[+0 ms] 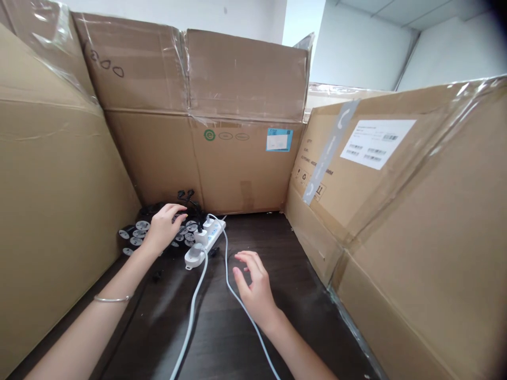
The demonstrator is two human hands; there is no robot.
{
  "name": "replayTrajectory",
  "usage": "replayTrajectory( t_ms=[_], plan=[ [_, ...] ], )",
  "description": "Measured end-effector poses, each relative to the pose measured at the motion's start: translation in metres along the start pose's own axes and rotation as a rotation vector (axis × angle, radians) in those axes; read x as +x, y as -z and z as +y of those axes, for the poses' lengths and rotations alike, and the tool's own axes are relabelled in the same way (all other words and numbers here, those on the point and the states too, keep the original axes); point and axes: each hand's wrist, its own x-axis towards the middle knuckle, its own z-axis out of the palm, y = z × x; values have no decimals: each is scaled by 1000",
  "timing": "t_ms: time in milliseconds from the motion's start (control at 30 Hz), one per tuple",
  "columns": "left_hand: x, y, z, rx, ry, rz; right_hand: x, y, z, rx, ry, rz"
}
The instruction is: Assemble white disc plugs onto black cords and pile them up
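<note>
My left hand (164, 228) is over a cluster of black pieces with round white faces (141, 226). Its fingers are curved, the thumb is a little apart from them, and nothing shows between them. Just right of it lies a white power strip (216, 232) with a white plug block (200, 236) and a white charger (208, 222) in it. Above the dark surface, right of the strip, my right hand (255, 287) hovers with bent, parted fingers and holds nothing. Beneath it passes a thin white cable (227, 264). A thicker white cord (193, 311) runs from the strip toward me.
Cardboard walls surround the dark tabletop (261, 232): a left panel (59, 200), a back panel (241, 174) and a right box (428, 253) with a white label (378, 142). Black plugs on cables (186, 194) stick up behind the cluster. A small black piece (157, 275) lies in front.
</note>
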Motion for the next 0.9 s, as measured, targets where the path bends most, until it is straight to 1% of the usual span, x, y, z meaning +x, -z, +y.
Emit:
replayTrajectory(
  t_ms=[133, 367, 533, 600, 667, 733, 767, 800, 833, 867, 900],
  plan=[
    [2, -2, -3, 59, -44, -94, 0, 0, 1, 4, 5, 9],
    [4, 4, -4, 229, -1, -297, 0, -3, 8, 7, -5, 12],
    [4, 4, -11, 261, 11, -351, -1, -3, 10, -1, 4, 16],
    [7, 7, -14, 236, 45, -336, -1, -2, 10, -4, 5, 19],
    [9, 17, -10, 145, 81, -260, -1, -1, 10, -6, 7, 22],
    [6, 37, 8, 18, 126, -102, 0, 0, 11, -1, 13, 30],
    [0, 49, 23, -39, 164, 1, 0, 1, 12, 5, 17, 39],
    [-9, 62, 41, -94, 216, 136, 2, 1, 13, 13, 20, 51],
    [-21, 76, 61, -156, 258, 282, 3, 1, 14, 25, 19, 65],
    [-37, 88, 83, -216, 271, 417, 6, 3, 14, 39, 17, 87],
    [-56, 98, 102, -228, 275, 504, 9, 5, 12, 63, 1, 113]
  ],
)
